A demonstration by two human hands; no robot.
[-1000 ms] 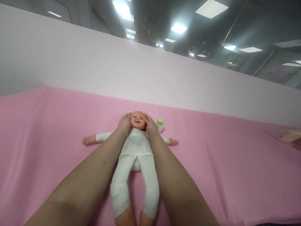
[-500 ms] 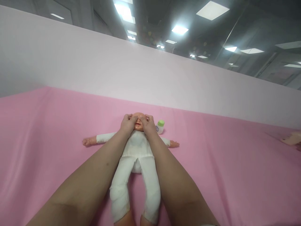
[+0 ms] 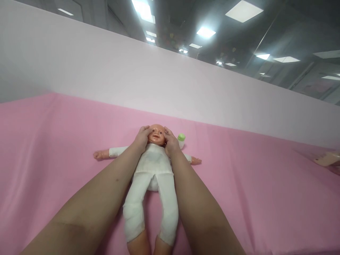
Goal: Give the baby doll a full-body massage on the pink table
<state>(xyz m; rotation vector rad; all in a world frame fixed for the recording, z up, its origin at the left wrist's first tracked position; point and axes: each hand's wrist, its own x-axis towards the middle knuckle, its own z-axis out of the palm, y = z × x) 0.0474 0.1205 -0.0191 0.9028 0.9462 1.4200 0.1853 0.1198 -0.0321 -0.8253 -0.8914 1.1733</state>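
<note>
A baby doll (image 3: 153, 159) in a white cloth suit lies on its back on the pink sheet, arms spread and feet toward me. My left hand (image 3: 141, 139) cups the left side of its head, the thumb on the cheek beside the eye. On the opposite side my right hand (image 3: 171, 142) holds the head with curled fingers, its thumb near the other eye. The doll's eyes and mouth show between my hands. Just right of my right hand stands a small bottle (image 3: 181, 137) with a green cap, its lower part partly hidden.
The pink sheet (image 3: 225, 184) spreads over the surface on both sides. A white wall (image 3: 119, 81) rises behind the doll, with dark glass reflecting ceiling lights above it. At the far right edge lies part of a skin-toned object (image 3: 326, 158) that I cannot identify.
My thumbs have slid outward from over the doll's eyes to the sides of its face, uncovering the eyes. Both hands have moved slightly apart.
</note>
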